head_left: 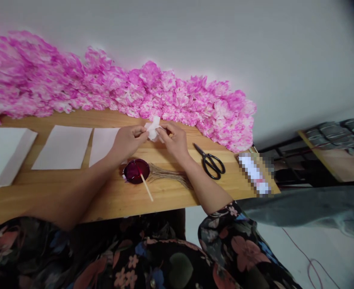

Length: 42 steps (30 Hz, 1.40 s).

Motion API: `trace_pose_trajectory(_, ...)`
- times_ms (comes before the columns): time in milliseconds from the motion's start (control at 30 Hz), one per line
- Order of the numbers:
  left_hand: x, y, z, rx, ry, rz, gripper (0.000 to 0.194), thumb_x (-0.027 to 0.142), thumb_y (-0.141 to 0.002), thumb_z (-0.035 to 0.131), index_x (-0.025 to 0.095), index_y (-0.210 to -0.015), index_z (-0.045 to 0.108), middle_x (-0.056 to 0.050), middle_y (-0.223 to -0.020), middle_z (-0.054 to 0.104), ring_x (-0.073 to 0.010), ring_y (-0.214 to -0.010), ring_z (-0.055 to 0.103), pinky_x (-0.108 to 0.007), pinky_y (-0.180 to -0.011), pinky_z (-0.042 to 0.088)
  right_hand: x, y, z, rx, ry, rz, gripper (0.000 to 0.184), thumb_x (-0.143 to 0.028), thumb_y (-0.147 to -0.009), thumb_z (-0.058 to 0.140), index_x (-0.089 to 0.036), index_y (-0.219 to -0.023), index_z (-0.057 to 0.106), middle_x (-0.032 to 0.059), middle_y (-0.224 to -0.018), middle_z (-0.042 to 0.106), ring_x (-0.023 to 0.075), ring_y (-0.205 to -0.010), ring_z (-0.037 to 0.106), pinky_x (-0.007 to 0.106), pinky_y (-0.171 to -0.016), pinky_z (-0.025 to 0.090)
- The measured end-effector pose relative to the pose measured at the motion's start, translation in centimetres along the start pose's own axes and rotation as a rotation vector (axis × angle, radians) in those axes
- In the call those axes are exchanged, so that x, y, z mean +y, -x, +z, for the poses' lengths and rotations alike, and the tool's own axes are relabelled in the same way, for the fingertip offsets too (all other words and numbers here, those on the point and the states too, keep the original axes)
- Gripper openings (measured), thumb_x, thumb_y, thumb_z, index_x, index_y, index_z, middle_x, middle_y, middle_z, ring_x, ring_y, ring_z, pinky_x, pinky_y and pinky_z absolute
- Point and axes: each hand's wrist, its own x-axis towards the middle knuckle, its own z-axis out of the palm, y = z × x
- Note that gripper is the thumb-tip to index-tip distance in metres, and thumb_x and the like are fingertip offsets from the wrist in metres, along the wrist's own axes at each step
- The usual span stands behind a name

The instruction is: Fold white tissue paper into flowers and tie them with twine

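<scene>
Had my left hand (128, 140) and right hand (176, 140) pinching a papery white piece (154, 128), past the round bowl (130, 178), ruffly pink flowers (164, 94) behind it

The wooden table (177, 196) carries pink flowers (164, 92), white sheets (64, 146), a small bowl (125, 175), brown strands (169, 173) and black-handled scissors (206, 155).

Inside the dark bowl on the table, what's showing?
The bowl holds glossy, dark red, liquid-looking contents. A pale stick reaches in, its other end sticking out over the rim. The contents cover the bowl's bottom, so that can't be seen.
</scene>
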Motion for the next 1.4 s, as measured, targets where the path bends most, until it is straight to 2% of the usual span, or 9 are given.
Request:
trace_pose_trajectory(233, 1.3, 0.2, -0.1, 0.077, -0.010, 0.037, 0.024, 0.042, -0.082, 0.070, 0.019, -0.086, 0.075, 0.002, -0.066, 0.070, -0.0133, -0.061, 0.060, -0.023, -0.060, 0.041, -0.4, 0.3, -0.1, -0.005, 0.096, -0.090, 0.016, -0.024, -0.099, 0.062, -0.021, -0.097, 0.078, 0.0020, -0.084, 0.068, 0.0173, -0.081, 0.058, 0.031, -0.078, 0.045)
trace_pose_trajectory(367, 1.3, 0.2, 0.1, 0.029, 0.008, 0.025, 0.023, 0.039, -0.084, 0.068, 0.018, -0.074, 0.071, 0.004, -0.053, 0.058, -0.0098, -0.051, 0.047, -0.023, -0.052, 0.032, -0.7, 0.5, 0.3, -0.006, 0.069, -0.102, 0.015, -0.024, -0.096, 0.064, -0.022, -0.095, 0.079, 0.0008, -0.077, 0.063, 0.0171, -0.079, 0.056, 0.031, -0.075, 0.042)
trace_pose_trajectory(567, 0.0, -0.3, 0.2, 0.068, 0.298, -0.088, 0.021, 0.034, -0.081, 0.068, 0.018, -0.068, 0.068, 0.002, -0.054, 0.060, -0.0095, -0.050, 0.049, -0.021, -0.052, 0.038, -0.4, 0.0, 0.4, 0.002, -0.468, 0.379, 0.025, -0.045, -0.088, 0.070, -0.020, -0.085, 0.072, -0.0023, -0.074, 0.062, 0.0130, -0.068, 0.052, 0.028, -0.067, 0.042)
trace_pose_trajectory(633, -0.1, -0.3, 0.2, 0.073, 0.274, -0.086, 0.020, 0.033, -0.080, 0.068, 0.017, -0.068, 0.069, 0.000, -0.059, 0.066, -0.0110, -0.054, 0.055, -0.022, -0.057, 0.044, -0.5, -0.1, 0.2, -0.032, -0.522, 0.439, 0.028, -0.048, -0.085, 0.072, -0.021, -0.084, 0.071, -0.0026, -0.075, 0.063, 0.0126, -0.068, 0.052, 0.028, -0.068, 0.042)
trace_pose_trajectory(767, 0.3, 0.2, 0.2, 0.068, 0.045, 0.021, 0.020, 0.033, -0.083, 0.065, 0.019, -0.073, 0.072, 0.001, -0.066, 0.070, -0.0129, -0.062, 0.059, -0.024, -0.063, 0.043, -0.9, -0.3, -0.4, -0.087, -0.283, 0.246, 0.027, -0.047, -0.083, 0.076, -0.022, -0.093, 0.074, 0.0011, -0.094, 0.072, 0.0157, -0.084, 0.060, 0.030, -0.076, 0.045)
trace_pose_trajectory(900, 0.5, 0.5, 0.1, 0.016, -0.146, 0.124, 0.023, 0.036, -0.087, 0.062, 0.020, -0.080, 0.077, 0.001, -0.070, 0.071, -0.0141, -0.065, 0.059, -0.025, -0.063, 0.040, -0.9, 0.0, -0.5, -0.064, -0.043, 0.077, 0.018, -0.040, -0.092, 0.071, -0.022, -0.088, 0.073, 0.0012, -0.087, 0.071, 0.0166, -0.082, 0.060, 0.032, -0.078, 0.045)
trace_pose_trajectory(1133, 0.8, 0.1, 0.2, 0.064, -0.102, 0.104, 0.022, 0.038, -0.088, 0.066, 0.018, -0.083, 0.076, -0.001, -0.076, 0.073, -0.0155, -0.071, 0.060, -0.026, -0.067, 0.043, -1.0, 0.6, 0.0, -0.062, 0.070, -0.061, 0.020, -0.037, -0.101, 0.061, -0.023, -0.094, 0.075, 0.0025, -0.089, 0.071, 0.0182, -0.086, 0.060, 0.033, -0.084, 0.047)
trace_pose_trajectory(1233, 0.9, 0.0, 0.3, 0.056, 0.067, 0.020, 0.018, 0.032, -0.086, 0.066, 0.018, -0.078, 0.073, 0.000, -0.074, 0.071, -0.0144, -0.069, 0.059, -0.025, -0.066, 0.045, -0.9, 0.5, 0.1, -0.025, 0.008, 0.010, 0.023, -0.042, -0.100, 0.062, -0.023, -0.091, 0.073, 0.0024, -0.089, 0.070, 0.0175, -0.085, 0.060, 0.033, -0.083, 0.048)
trace_pose_trajectory(1400, 0.4, -0.5, 0.5, 0.150, 0.212, -0.062, 0.014, 0.027, -0.082, 0.067, 0.019, -0.071, 0.068, 0.002, -0.063, 0.063, -0.0120, -0.060, 0.052, -0.024, -0.060, 0.043, 0.2, -0.1, 0.1, -0.011, -0.379, 0.342, 0.037, -0.061, -0.091, 0.067, -0.024, -0.095, 0.069, -0.0004, -0.086, 0.067, 0.0138, -0.076, 0.058, 0.029, -0.072, 0.050)
